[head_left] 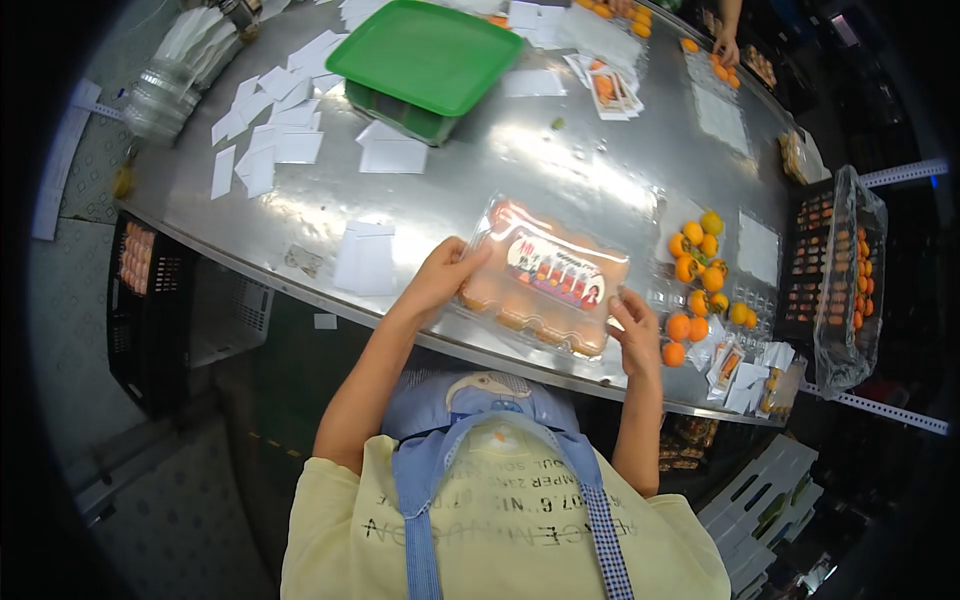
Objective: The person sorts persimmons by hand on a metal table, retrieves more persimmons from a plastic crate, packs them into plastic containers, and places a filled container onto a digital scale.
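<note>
Between my hands is a clear plastic clamshell box (pixel 545 325) of orange round fruit, with a printed label (pixel 560 272) on its lid. My left hand (pixel 442 276) grips its left end, thumb over the top. At the right end, my right hand (pixel 634 332) has its fingers closed on the edge. The box sits over the front part of the metal table; whether it touches the surface I cannot tell. Loose orange and yellow fruit (pixel 704 265) lies just right of my right hand. White paper cards (pixel 365 262) lie left of my left hand.
A green lid (pixel 428 52) covers a container at the back. Stacked clear trays (pixel 160 98) stand at the far left. Black crates flank the table, one (pixel 148 255) at left, a plastic-lined one (pixel 850 290) at right. Another person's hand (pixel 727 48) touches fruit at the far right.
</note>
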`<act>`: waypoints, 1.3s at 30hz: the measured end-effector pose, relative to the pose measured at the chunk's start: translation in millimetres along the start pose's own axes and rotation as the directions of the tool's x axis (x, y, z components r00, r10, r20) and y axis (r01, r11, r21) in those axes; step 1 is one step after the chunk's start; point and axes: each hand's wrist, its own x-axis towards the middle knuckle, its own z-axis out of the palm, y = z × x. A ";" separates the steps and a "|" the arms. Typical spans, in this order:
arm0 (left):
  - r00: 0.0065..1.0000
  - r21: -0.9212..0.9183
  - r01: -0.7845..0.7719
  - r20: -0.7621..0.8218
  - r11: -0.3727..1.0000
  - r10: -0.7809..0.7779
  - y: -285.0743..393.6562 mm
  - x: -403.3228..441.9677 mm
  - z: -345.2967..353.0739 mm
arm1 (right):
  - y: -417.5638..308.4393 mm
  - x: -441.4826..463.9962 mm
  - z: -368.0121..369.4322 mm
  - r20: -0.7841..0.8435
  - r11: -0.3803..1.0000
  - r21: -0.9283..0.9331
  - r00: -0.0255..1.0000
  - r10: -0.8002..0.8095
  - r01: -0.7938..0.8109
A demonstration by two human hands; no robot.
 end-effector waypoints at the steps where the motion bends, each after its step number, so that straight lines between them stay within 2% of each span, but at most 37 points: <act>1: 1.000 0.014 -0.026 0.008 1.000 0.026 12.6 2.8 -17.8 | -14.3 -0.7 18.8 -0.009 1.000 0.003 1.000 -0.019 0.019; 3: 0.987 0.012 -0.161 0.018 0.987 0.161 45.0 14.4 -60.4 | -35.1 9.2 60.5 -0.011 0.996 0.027 0.996 -0.086 0.086; 5: 0.966 0.131 -0.255 -0.009 0.958 0.258 81.0 36.1 -101.7 | -56.7 27.8 97.8 0.004 0.989 0.041 0.990 -0.139 0.139; 6: 0.964 0.088 -0.267 0.009 0.960 0.267 112.8 36.3 -118.2 | -69.3 38.7 118.6 0.017 0.984 0.046 0.985 -0.172 0.171; 8: 0.950 0.186 -0.312 0.063 0.932 0.306 160.6 54.2 -156.0 | -97.3 61.9 160.8 0.046 0.970 0.072 0.971 -0.236 0.232; 9: 0.944 0.195 -0.326 0.019 0.925 0.328 175.7 71.7 -171.8 | -112.2 72.8 180.4 0.086 0.965 0.092 0.963 -0.254 0.247; 10: 0.965 0.312 -0.260 0.043 0.914 0.260 200.0 83.5 -188.7 | -128.1 84.4 198.4 0.124 0.959 0.113 0.953 -0.275 0.261; 12: 0.943 0.295 -0.327 0.170 0.898 0.287 222.5 135.9 -222.9 | -151.3 109.7 229.6 0.156 0.953 0.132 0.943 -0.293 0.274; 15: 0.949 0.227 -0.313 0.104 0.922 0.296 251.4 171.3 -240.5 | -177.9 148.5 264.8 0.151 0.956 0.118 0.946 -0.286 0.270; 18: 0.964 0.251 -0.264 0.106 0.931 0.244 263.8 200.5 -258.2 | -186.7 188.3 285.2 0.156 0.963 0.091 0.952 -0.264 0.252; 22: 0.975 0.279 -0.221 0.081 0.934 0.206 255.3 261.5 -277.7 | -191.3 226.8 301.0 0.135 0.989 -0.011 0.980 -0.146 0.149; 25: 0.983 0.249 -0.177 0.089 0.952 0.160 246.0 281.8 -281.8 | -193.5 235.9 307.1 0.119 0.987 -0.086 0.985 -0.123 0.134; 27: 0.974 0.216 -0.193 0.157 0.957 0.161 245.0 281.0 -285.2 | -196.3 230.3 311.1 0.106 0.977 -0.179 0.990 -0.097 0.115; 28: 0.982 0.275 -0.152 0.154 0.949 0.113 246.5 290.3 -283.6 | -197.4 228.1 312.5 0.105 0.973 -0.205 0.990 -0.091 0.111; 29: 0.973 0.472 -0.231 0.118 0.851 0.199 243.3 305.9 -281.7 | -197.9 226.6 313.1 0.105 0.967 -0.231 0.991 -0.087 0.109; 31: 0.919 0.796 -0.305 0.103 0.522 0.380 234.0 325.4 -276.3 | -201.6 224.9 310.7 0.081 0.942 -0.323 0.994 -0.067 0.090; 34: 0.716 0.778 -0.419 -0.035 0.468 0.697 232.1 296.9 -268.9 | -208.0 214.6 305.5 0.046 0.882 -0.464 0.997 -0.069 0.083; 38: 0.670 0.780 -0.427 -0.068 0.458 0.740 251.0 237.2 -270.1 | -209.4 192.1 293.0 0.026 0.829 -0.543 0.990 -0.141 0.133; 39: 0.648 0.764 -0.444 -0.088 0.468 0.757 254.0 228.5 -270.5 | -206.8 188.8 286.0 0.020 0.846 -0.512 0.987 -0.157 0.145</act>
